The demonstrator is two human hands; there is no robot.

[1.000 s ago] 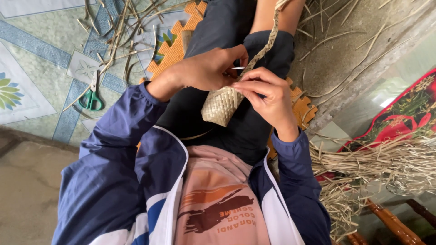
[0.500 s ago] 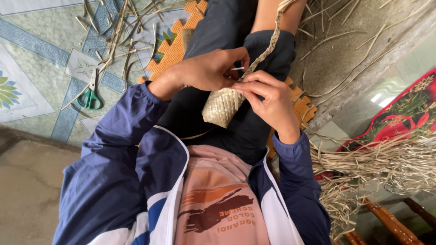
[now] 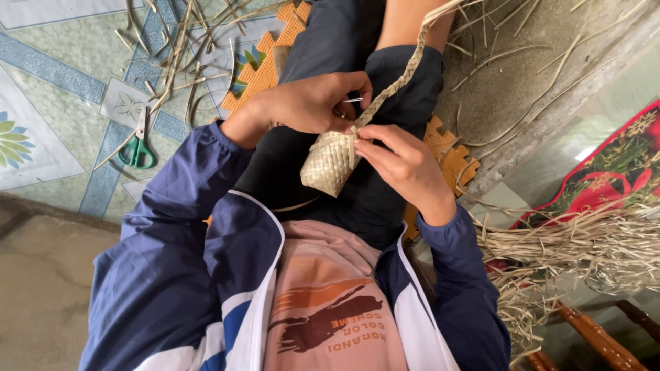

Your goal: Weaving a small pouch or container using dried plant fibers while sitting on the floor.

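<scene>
Head view shows the small pale woven straw pouch (image 3: 330, 161) over the lap, its plaited straw cord (image 3: 399, 82) running far, cut off by the frame edge. Left hand (image 3: 309, 103) pinches a thin metal needle (image 3: 352, 100), mostly hidden; right hand (image 3: 402, 165) fingers clamp the pouch's rim. Green-handled scissors (image 3: 137, 148) lie left on the tiled floor (image 3: 55, 103).

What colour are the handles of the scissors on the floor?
Green. The scissors lie on the tiled floor beside the person's sleeve, seen in the head view.

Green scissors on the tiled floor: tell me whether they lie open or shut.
Shut: the green scissors lie flat on the tiles, blades together in one line, handles side by side.
</scene>
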